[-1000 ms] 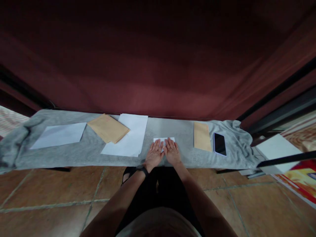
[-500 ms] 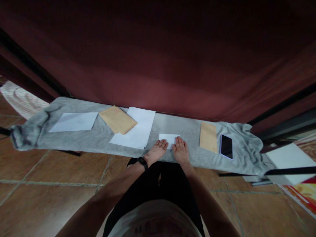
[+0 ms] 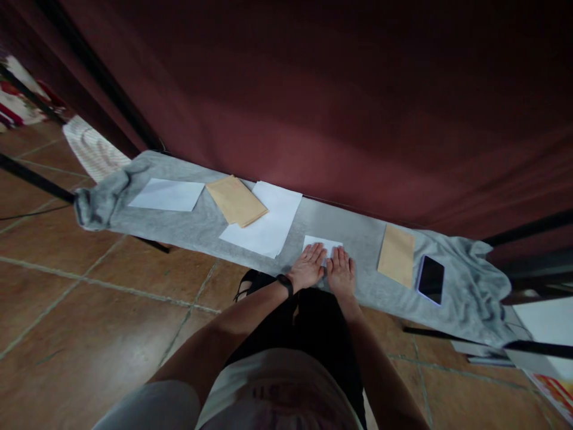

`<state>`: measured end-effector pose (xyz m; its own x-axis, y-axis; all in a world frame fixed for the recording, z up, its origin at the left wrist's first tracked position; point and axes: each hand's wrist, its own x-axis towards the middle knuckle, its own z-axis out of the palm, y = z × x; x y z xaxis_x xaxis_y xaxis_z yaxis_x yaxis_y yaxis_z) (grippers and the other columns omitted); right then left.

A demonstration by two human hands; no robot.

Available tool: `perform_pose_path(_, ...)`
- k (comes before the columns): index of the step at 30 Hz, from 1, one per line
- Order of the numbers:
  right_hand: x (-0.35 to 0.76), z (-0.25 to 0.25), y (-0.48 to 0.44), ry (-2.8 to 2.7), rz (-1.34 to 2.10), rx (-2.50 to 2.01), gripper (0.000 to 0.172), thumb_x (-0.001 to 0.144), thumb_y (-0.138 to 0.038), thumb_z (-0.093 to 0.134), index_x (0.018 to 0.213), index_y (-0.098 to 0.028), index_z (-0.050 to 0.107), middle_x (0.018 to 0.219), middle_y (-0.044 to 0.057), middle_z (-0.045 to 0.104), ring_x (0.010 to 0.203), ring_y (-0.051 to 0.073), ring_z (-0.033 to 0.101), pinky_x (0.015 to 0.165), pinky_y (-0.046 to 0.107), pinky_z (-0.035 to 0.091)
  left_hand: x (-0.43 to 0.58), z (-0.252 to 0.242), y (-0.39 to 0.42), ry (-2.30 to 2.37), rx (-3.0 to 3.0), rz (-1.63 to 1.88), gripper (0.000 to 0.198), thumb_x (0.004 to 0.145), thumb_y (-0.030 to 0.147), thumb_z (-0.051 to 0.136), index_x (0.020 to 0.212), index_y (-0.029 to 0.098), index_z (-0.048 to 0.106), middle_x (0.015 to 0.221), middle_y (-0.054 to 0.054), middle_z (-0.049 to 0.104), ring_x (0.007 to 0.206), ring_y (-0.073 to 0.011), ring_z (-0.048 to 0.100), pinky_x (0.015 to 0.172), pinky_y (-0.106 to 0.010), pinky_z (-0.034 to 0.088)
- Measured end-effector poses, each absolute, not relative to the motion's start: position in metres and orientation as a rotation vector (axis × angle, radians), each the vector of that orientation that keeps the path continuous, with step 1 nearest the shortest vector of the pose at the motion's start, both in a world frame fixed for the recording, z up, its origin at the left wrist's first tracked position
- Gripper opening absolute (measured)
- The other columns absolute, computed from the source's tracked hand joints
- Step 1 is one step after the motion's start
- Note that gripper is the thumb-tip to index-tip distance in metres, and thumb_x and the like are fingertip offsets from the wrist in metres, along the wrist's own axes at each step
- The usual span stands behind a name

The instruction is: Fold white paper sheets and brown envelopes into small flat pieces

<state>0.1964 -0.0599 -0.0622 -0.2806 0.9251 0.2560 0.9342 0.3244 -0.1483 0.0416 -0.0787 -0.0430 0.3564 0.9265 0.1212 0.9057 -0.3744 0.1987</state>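
A small white sheet of paper (image 3: 316,241), perhaps folded, lies near the front of the grey cloth in front of me. My left hand (image 3: 308,266) lies flat on its left part, fingers stretched out. On its right part rests my right hand (image 3: 341,270), also flat with the fingers extended. Both palms face down and cover much of the paper's near side. Left of my hands is a stack of white paper (image 3: 281,222), with several brown envelopes (image 3: 237,202) lying partly over it. Another brown envelope (image 3: 396,255) sits to the right.
Grey cloth (image 3: 358,230) covers the narrow bench and bunches up at both ends. Farther left lies a white sheet (image 3: 167,194). A phone (image 3: 431,279) rests at the right beyond the envelope. Behind the bench hangs a dark red curtain (image 3: 286,131), with dark metal bars at the sides.
The camera view has turned, so the bench appears tilted and shifted right. My left hand has moved closer to my right hand over the small paper; both remain flat.
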Motion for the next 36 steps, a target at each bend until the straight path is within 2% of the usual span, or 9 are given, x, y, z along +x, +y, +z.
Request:
perform_pose_path(5,0.197,-0.061,-0.061,-2.291,-0.024,-1.687,0.056,0.104,-0.031,0.031,0.155,-0.007,0.037,0.159,0.021,0.040,0.147,0.032,0.037,0.118,0.057,0.026,0.042,-0.048,-0.079,1.683,2.540,0.372,0.057,0.100,0.034,0.040,0.153,0.012,0.039,0.163,-0.017,0.033,0.154,-0.0295,0.024,0.125,-0.052,0.013)
perform_pose_path(9,0.193,-0.059,-0.058,-2.280,-0.010,-1.649,0.052,0.104,-0.027,0.030,0.149,-0.009,0.047,0.155,0.020,0.046,0.145,0.032,0.040,0.119,0.060,0.022,0.043,-0.046,-0.079,1.666,2.554,0.348,0.058,0.100,0.033,0.039,0.153,0.008,0.038,0.163,-0.019,0.031,0.154,-0.0307,0.023,0.125,-0.052,0.014)
perform_pose_path(11,0.187,-0.056,-0.056,-2.337,0.047,-1.576,0.051,0.105,-0.027,0.027,0.147,-0.011,0.051,0.154,0.017,0.048,0.146,0.029,0.040,0.120,0.057,0.022,0.044,-0.045,-0.078,1.666,2.557,0.316,0.059,0.099,0.030,0.038,0.153,0.005,0.038,0.162,-0.020,0.031,0.154,-0.0309,0.023,0.125,-0.053,0.014)
perform_pose_path(15,0.178,-0.053,-0.052,-2.424,0.165,-1.478,0.053,0.106,-0.027,0.021,0.152,-0.012,0.043,0.158,0.013,0.043,0.149,0.022,0.035,0.122,0.047,0.022,0.046,-0.043,-0.077,1.662,2.565,0.259,0.061,0.097,0.022,0.038,0.153,-0.001,0.033,0.160,-0.024,0.034,0.153,-0.0302,0.024,0.126,-0.054,0.014)
perform_pose_path(19,0.181,-0.056,-0.050,-2.434,0.163,-1.505,0.053,0.106,-0.028,0.022,0.155,-0.015,0.038,0.160,0.013,0.040,0.151,0.021,0.032,0.122,0.048,0.022,0.049,-0.040,-0.076,1.634,2.580,0.276,0.062,0.097,0.022,0.037,0.154,-0.002,0.031,0.159,-0.026,0.035,0.153,-0.0312,0.026,0.125,-0.056,0.014)
perform_pose_path(23,0.187,-0.060,-0.049,-2.439,0.095,-1.521,0.054,0.106,-0.029,0.024,0.155,-0.011,0.037,0.161,0.017,0.037,0.151,0.023,0.030,0.121,0.050,0.023,0.049,-0.039,-0.076,1.612,2.587,0.272,0.059,0.100,0.023,0.032,0.152,-0.004,0.034,0.160,-0.025,0.034,0.153,-0.0285,0.024,0.126,-0.050,0.015)
perform_pose_path(31,0.195,-0.064,-0.052,-2.358,0.007,-1.574,0.055,0.103,-0.030,0.033,0.155,-0.011,0.037,0.160,0.018,0.039,0.148,0.028,0.036,0.119,0.054,0.027,0.040,-0.045,-0.077,1.727,2.489,0.274,0.060,0.102,0.033,0.031,0.156,0.007,0.033,0.164,-0.017,0.028,0.155,-0.0252,0.019,0.126,-0.047,0.015)
perform_pose_path(36,0.201,-0.069,-0.055,-2.261,-0.022,-1.618,0.059,0.104,-0.035,0.033,0.155,-0.007,0.036,0.158,0.020,0.040,0.146,0.030,0.039,0.119,0.053,0.029,0.036,-0.048,-0.071,1.894,2.332,0.319,0.065,0.102,0.039,0.034,0.155,0.002,0.032,0.165,-0.020,0.027,0.155,-0.0270,0.018,0.127,-0.043,0.015)
